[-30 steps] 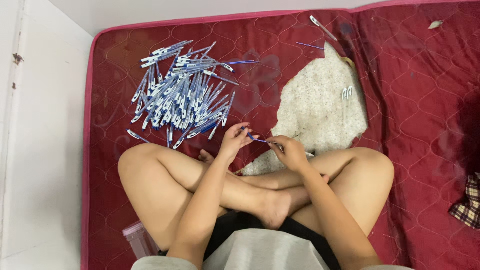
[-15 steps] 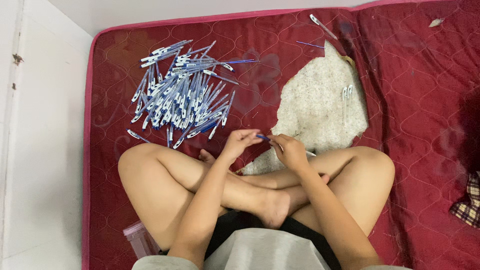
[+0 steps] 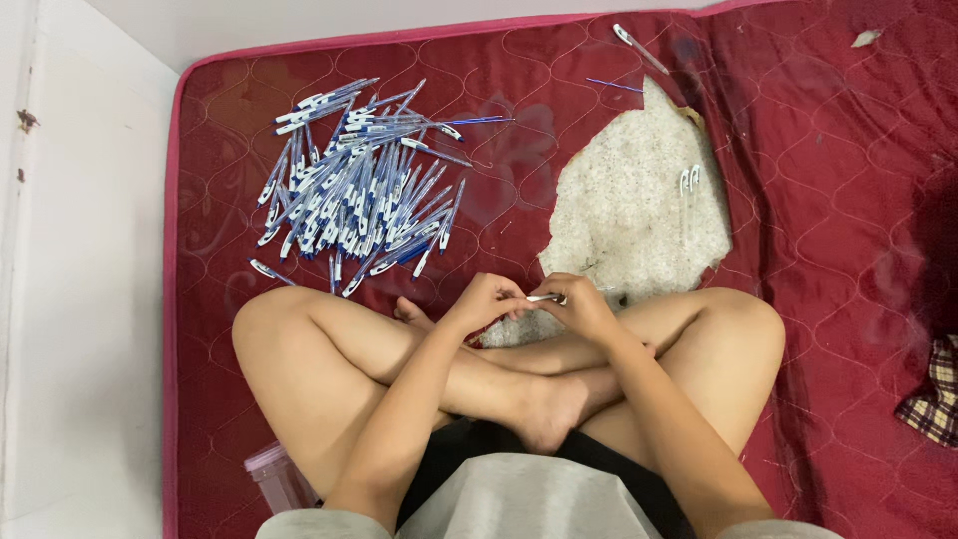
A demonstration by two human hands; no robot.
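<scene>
Pen (image 3: 547,297) pinched between left hand (image 3: 486,302) and right hand (image 3: 579,304), both grips closed on it.

Pen (image 3: 546,297) between both hands — cross-legged

One large heap of blue-and-white pens (image 3: 359,195) lies on the red mattress (image 3: 818,180), too many and too tangled to count. One pen (image 3: 545,297) sits between two hands. Beside the heap: one pale patch (image 3: 639,215) bearing two clear pieces (image 3: 689,180), one thin blue refill (image 3: 614,86), one clear barrel (image 3: 639,48).
</scene>
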